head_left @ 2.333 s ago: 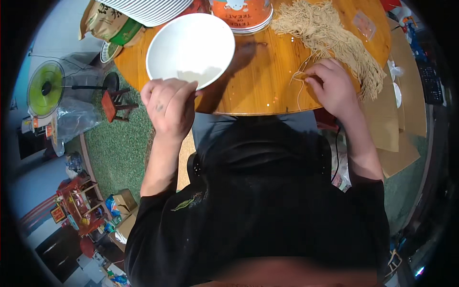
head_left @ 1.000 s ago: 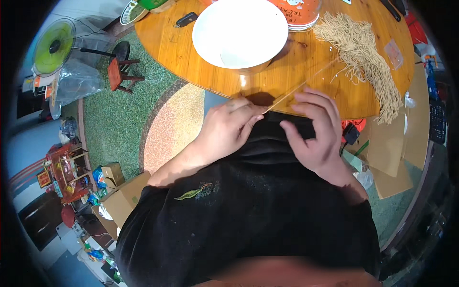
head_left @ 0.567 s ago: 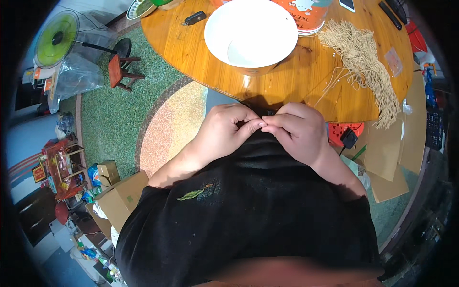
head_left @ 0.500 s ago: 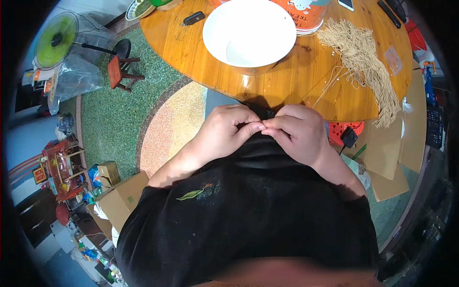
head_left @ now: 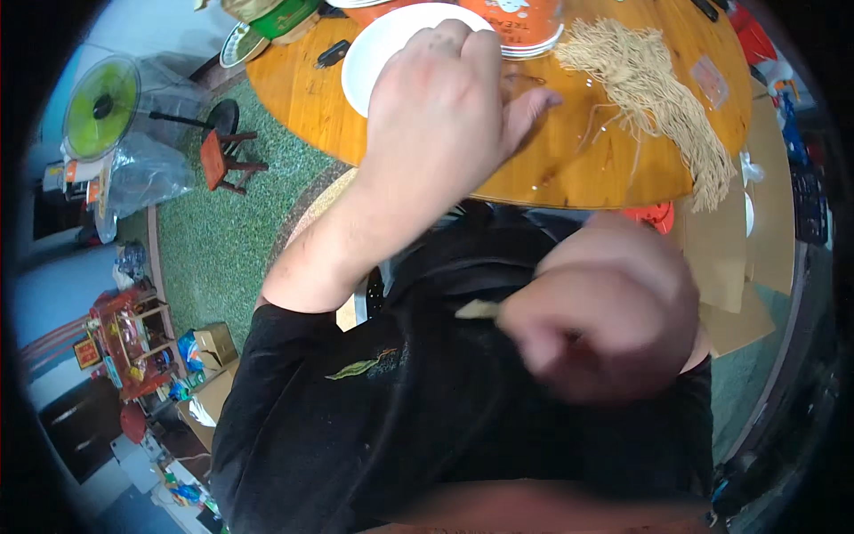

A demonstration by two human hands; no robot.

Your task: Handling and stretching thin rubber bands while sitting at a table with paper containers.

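Tan string [head_left: 663, 102] lies on the worktop [head_left: 302, 107] at right, mostly bundled, partly loose; left hand [head_left: 436, 93], thumb spread, fingertips hidden, grip unclear, overlies white bowl [head_left: 369, 62]; blurred right hand [head_left: 614, 307] apparently pinches pale scrap [head_left: 478, 309].

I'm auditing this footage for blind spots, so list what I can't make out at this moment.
- Head view: much of the inside of the large round white bowl, covered by the bare left hand.
- Head view: the left fingertips, hidden behind the back of that hand.
- Head view: what the small pale thing by the bare right hand is; motion blur.
- Head view: the orange printed container's far part, cut off by the upper edge.
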